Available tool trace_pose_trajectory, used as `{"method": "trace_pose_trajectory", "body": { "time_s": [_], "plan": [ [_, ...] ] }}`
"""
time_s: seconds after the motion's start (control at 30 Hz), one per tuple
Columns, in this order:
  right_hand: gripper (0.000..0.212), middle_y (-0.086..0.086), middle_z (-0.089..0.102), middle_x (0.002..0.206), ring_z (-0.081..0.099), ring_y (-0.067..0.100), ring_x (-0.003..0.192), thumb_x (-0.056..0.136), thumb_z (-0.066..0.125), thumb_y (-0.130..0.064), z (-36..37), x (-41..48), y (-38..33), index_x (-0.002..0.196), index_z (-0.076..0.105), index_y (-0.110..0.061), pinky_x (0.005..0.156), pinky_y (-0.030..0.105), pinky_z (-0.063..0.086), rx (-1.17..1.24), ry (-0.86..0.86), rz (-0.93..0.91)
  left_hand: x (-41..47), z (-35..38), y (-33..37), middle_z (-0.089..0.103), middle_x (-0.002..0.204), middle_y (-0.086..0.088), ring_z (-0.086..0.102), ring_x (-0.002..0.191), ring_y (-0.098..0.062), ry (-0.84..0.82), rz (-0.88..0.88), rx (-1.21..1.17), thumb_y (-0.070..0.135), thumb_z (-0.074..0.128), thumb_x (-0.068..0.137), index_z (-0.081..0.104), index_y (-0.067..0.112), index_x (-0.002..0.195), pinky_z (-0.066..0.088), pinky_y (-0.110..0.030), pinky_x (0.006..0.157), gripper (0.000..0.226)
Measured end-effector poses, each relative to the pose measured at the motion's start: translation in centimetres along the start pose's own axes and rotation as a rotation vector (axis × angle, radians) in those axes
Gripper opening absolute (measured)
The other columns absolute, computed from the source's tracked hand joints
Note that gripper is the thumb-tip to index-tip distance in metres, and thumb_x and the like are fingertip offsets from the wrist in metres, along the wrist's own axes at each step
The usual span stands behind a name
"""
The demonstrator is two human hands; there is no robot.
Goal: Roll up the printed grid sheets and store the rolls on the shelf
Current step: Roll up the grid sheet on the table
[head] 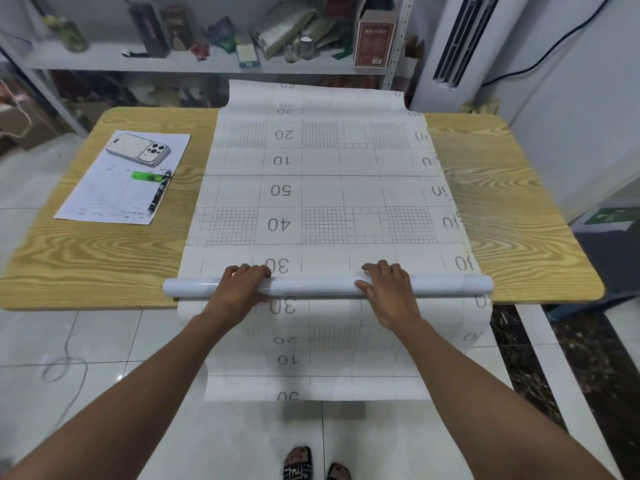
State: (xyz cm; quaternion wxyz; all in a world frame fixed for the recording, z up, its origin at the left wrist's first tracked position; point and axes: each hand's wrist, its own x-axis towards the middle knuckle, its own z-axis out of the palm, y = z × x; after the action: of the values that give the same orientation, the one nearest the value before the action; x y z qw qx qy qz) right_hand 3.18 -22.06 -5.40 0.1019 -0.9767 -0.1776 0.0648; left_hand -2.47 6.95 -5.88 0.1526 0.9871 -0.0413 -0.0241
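Observation:
A long white printed grid sheet (322, 192) with numbers and grid blocks lies across the wooden table (90, 251); its far end hangs past the back edge. Near the table's front edge part of it is wound into a glossy white roll (311, 285). A second grid sheet (346, 362) hangs from under the roll down over the front edge. My left hand (239, 289) lies over the roll left of its middle, fingers curled over its top. My right hand (388, 292) lies over it right of the middle, fingers bent round the roll. The shelf (114, 60) stands behind the table.
On the table's left part lies a paper form (104, 195) carrying a phone (138, 149), a green highlighter (147, 175) and a dark pen (159, 194). The shelf holds jars, boxes and bags. A white air conditioner (460, 46) stands at the back right. Tiled floor lies below.

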Motion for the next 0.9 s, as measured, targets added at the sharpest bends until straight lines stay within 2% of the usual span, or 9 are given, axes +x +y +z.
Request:
{"method": "trace_pose_trajectory", "body": {
  "time_s": [0.13,0.23,0.33,0.47,0.67,0.9],
  "plan": [
    [0.044,0.005,0.052,0.123,0.043,0.027,0.108,0.095,0.04,-0.044,-0.06,-0.08,0.01,0.129,0.046,-0.017,0.098,0.035,0.028,0.024,-0.009,0.009,0.08,-0.12,-0.25,0.059,0.098,-0.001,0.05,0.095,-0.021,-0.016,0.015,-0.026,0.024,0.062,0.084,0.053,0.015,0.109,0.021,-0.03,0.091,0.028],
    [0.047,0.004,0.053,0.119,0.044,0.027,0.106,0.092,0.045,-0.048,-0.19,-0.19,0.09,0.127,0.047,-0.018,0.098,0.035,0.027,0.049,-0.013,0.001,0.01,-0.14,-0.49,0.056,0.106,-0.003,0.05,0.097,-0.022,0.002,0.036,-0.045,0.023,0.064,0.082,0.056,0.013,0.11,0.025,-0.033,0.089,0.031],
    [0.047,0.006,0.055,0.116,0.045,0.03,0.103,0.089,0.051,-0.049,-0.2,-0.28,0.21,0.123,0.05,-0.017,0.097,0.037,0.03,0.042,0.003,-0.03,0.15,-0.26,-0.51,0.053,0.109,-0.009,0.046,0.098,-0.028,0.008,0.045,-0.014,0.023,0.069,0.078,0.06,0.01,0.11,0.031,-0.036,0.082,0.036],
    [0.051,0.007,0.055,0.112,0.047,0.031,0.101,0.08,0.063,-0.05,-0.17,-0.26,0.12,0.118,0.054,-0.016,0.093,0.04,0.033,0.029,0.013,-0.043,0.25,-0.27,-0.27,0.053,0.107,-0.01,0.043,0.096,-0.027,-0.02,0.044,0.021,0.025,0.064,0.083,0.058,0.01,0.115,0.025,-0.03,0.073,0.036],
    [0.058,0.005,0.055,0.11,0.048,0.03,0.098,0.071,0.07,-0.053,-0.05,-0.41,-0.02,0.115,0.056,-0.018,0.09,0.04,0.033,0.016,0.015,-0.041,0.19,-0.04,0.03,0.054,0.113,-0.007,0.043,0.101,-0.027,-0.049,0.015,-0.002,0.024,0.059,0.086,0.041,0.016,0.133,0.031,-0.034,0.078,0.051],
    [0.05,0.008,0.055,0.104,0.05,0.03,0.091,0.072,0.073,-0.043,0.23,-0.43,-0.14,0.111,0.056,-0.015,0.087,0.041,0.036,-0.011,0.035,-0.051,-0.29,0.05,0.03,0.059,0.108,-0.006,0.043,0.102,-0.028,-0.004,-0.008,0.006,0.028,0.053,0.089,0.043,0.015,0.131,0.03,-0.034,0.085,0.045]
  ]
}}
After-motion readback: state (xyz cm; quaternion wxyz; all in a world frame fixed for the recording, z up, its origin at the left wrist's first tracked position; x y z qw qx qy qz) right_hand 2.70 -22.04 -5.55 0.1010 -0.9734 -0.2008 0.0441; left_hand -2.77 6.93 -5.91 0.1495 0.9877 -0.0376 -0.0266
